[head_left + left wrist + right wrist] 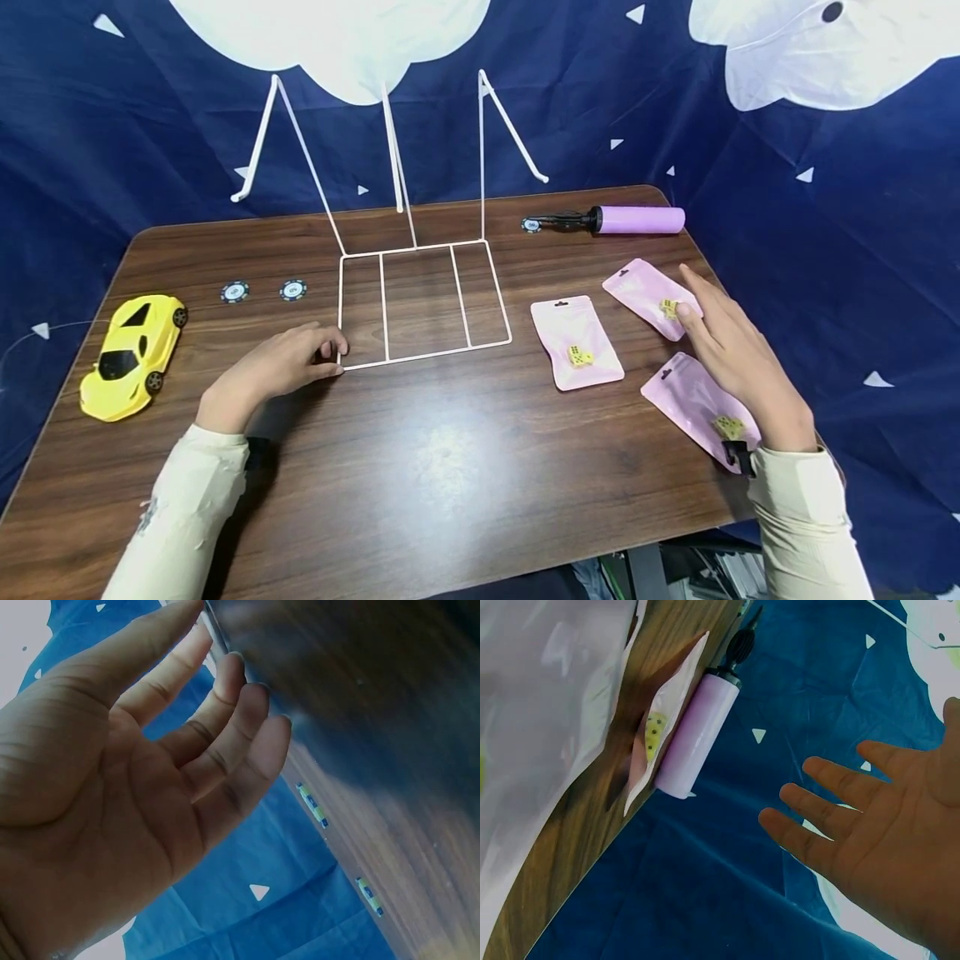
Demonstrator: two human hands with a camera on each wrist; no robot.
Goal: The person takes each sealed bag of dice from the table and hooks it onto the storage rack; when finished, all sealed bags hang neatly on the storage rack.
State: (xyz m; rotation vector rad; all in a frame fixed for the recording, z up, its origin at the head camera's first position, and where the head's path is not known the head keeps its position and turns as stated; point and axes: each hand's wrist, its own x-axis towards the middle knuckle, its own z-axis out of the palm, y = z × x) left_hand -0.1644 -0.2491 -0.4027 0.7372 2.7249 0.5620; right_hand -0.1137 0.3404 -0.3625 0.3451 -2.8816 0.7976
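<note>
My left hand [281, 358] pinches the near left corner of a white wire rack [420, 358] between thumb and forefinger. The rack lies on the table with its three hooked prongs standing up at the back. Its rod also shows at the fingertips in the left wrist view. Fingers spread, my right hand [738, 358] hovers over the right side, holding nothing. Beside it lie pink pouches with yellow dice inside: a middle pouch [573, 321], a far pouch [637, 287] that the hand partly overlaps, and a near pouch [693, 400] partly behind the wrist.
A yellow toy car [135, 358] sits at the left. Two poker chips, a left chip [235, 292] and a right chip [293, 290], lie left of the rack. A purple hand pump [637, 220] lies at the back right, its tip over another chip [531, 226].
</note>
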